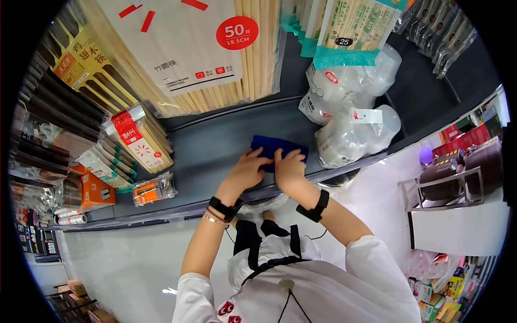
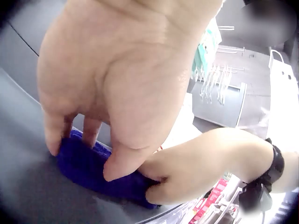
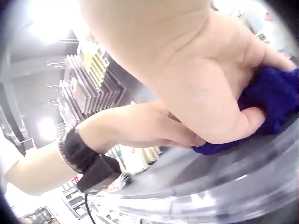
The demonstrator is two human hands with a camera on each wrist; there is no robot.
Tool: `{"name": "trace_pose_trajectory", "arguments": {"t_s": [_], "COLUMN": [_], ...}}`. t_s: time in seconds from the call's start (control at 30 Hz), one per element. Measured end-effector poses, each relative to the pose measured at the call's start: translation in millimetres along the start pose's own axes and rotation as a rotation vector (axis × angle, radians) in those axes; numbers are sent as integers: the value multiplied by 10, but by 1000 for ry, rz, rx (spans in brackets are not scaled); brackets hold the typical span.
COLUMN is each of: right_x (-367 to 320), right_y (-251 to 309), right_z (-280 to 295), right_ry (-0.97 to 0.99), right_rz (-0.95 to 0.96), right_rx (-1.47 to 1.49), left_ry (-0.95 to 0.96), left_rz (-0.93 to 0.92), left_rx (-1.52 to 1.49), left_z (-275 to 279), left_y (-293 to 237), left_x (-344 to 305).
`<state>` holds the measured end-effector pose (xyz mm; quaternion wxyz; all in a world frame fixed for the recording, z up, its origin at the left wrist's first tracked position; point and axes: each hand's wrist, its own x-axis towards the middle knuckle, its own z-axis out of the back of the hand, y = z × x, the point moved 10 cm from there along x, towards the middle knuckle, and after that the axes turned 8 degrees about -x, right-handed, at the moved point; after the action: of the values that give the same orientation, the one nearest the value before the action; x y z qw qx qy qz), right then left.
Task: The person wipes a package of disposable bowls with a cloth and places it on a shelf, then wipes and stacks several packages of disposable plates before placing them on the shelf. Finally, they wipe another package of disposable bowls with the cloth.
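Note:
A folded dark blue cloth (image 1: 279,144) lies on the grey shelf (image 1: 207,148), near its front edge. My left hand (image 1: 246,171) holds the left part of it. In the left wrist view the thumb presses the near side of the cloth (image 2: 81,163) while the fingers reach over its far side. Beside it, my right hand (image 1: 291,172) grips the right part. The right wrist view has the cloth (image 3: 275,95) bunched between thumb and fingers. Both hands partly cover the cloth.
Wrapped plastic cups (image 1: 350,137) stand just right of the hands. A large pack of bamboo chopsticks (image 1: 183,48) hangs behind. To the left are a smaller chopstick pack (image 1: 141,139) and a small orange packet (image 1: 153,189). A clear strip (image 1: 188,211) runs along the shelf front.

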<state>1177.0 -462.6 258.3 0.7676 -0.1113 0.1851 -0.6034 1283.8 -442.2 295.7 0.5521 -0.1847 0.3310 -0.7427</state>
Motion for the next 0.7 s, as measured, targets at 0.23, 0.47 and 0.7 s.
{"name": "trace_pose_trajectory", "arguments": {"t_s": [0.23,0.47,0.7], "right_x": [-488,-671,-624], "right_y": [317,1136,1732], "right_z": [286,646,1179], "right_ry": [-114,-385,-208], "right_rz": [233,379,729], "right_rx": [32,78,433], "left_ry": [-161,-321,-747], "left_rz": [52,298,151], "left_rx": [-107,-97,-164], "left_z": [135,492,1324], "left_y": [39,531,535], "left_x": [-664,-1340,-1676]}}
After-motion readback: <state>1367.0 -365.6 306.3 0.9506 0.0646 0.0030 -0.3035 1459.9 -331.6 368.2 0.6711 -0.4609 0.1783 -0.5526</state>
